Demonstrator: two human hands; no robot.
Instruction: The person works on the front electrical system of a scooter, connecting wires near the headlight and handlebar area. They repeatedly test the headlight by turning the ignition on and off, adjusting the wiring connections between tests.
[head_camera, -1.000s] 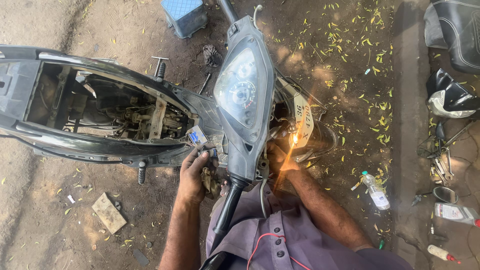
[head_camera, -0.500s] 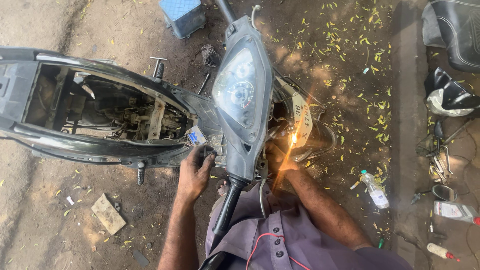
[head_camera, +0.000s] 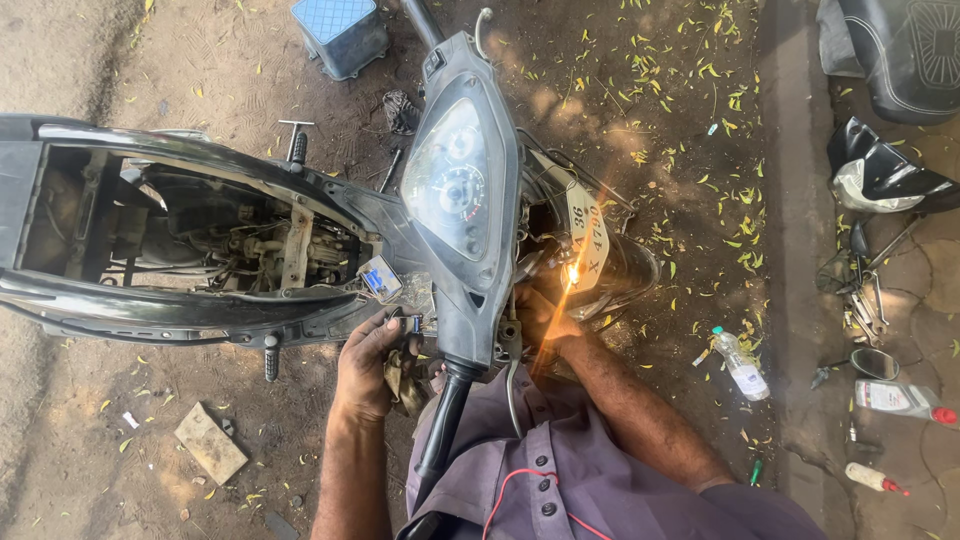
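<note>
A stripped scooter (head_camera: 200, 250) lies across the dirt with its seat off and inner frame exposed. Its handlebar head with the instrument dial (head_camera: 455, 190) points toward me. My left hand (head_camera: 368, 360) reaches under the left side of the handlebar, fingers curled around a small dark part and some cloth by the wiring. My right hand (head_camera: 540, 315) is tucked under the right side of the handlebar head, behind the front plate (head_camera: 585, 235); its fingers are mostly hidden. The black left grip (head_camera: 440, 425) juts toward my chest.
A blue crate (head_camera: 342, 32) stands at the top. A flat block (head_camera: 210, 442) lies on the dirt at lower left. At right are a plastic bottle (head_camera: 740, 362), a round mirror (head_camera: 875, 363), tools, oil bottles (head_camera: 900, 400), a black seat (head_camera: 900, 50) and a body panel (head_camera: 880, 175).
My left hand has shifted slightly right and closer under the handlebar. The right hand stays tucked behind the front plate.
</note>
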